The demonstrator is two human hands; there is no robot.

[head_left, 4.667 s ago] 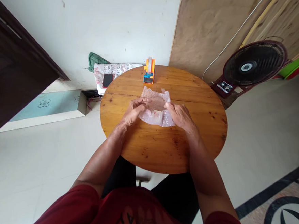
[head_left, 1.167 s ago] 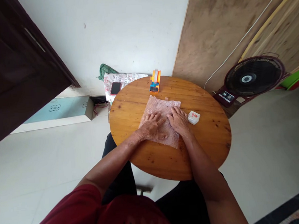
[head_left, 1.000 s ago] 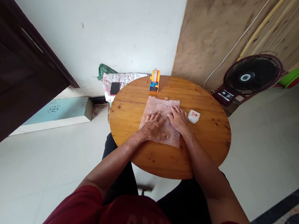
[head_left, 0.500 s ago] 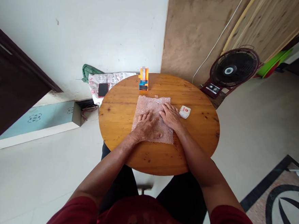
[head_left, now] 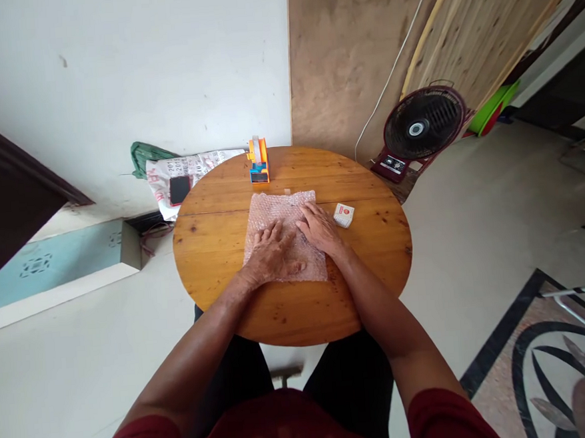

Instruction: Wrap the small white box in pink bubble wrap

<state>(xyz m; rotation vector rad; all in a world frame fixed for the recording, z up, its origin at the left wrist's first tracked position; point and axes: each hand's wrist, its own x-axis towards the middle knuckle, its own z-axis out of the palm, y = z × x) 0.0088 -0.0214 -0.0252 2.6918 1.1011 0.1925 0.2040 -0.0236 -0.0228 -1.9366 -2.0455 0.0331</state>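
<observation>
Got the bubble wrap [head_left: 274,210] opened out flat since the first shot, after being bunched up between both hands, and moved the small white box [head_left: 344,215] out to its right. Now resting the left hand [head_left: 274,255] palm-down on the near-left part of the wrap, fingers loosely spread, thumb stuck out to the right. Also laying the right hand [head_left: 322,230] flat over the wrap's right side, fingers closer together, thumb angled away from them. Can see the box just beside the wrap's right edge, near the right hand but apart from it, red print facing up. Working on a round wooden table [head_left: 380,253], by the way. Also spotting an orange and blue tape dispenser [head_left: 259,168] beyond the wrap's far edge, a bit left of centre. Can make out a phone [head_left: 179,190] on a white sack [head_left: 208,163] off past the wrap's far left, plus a dark red fan [head_left: 423,126] well off to the wrap's right.
</observation>
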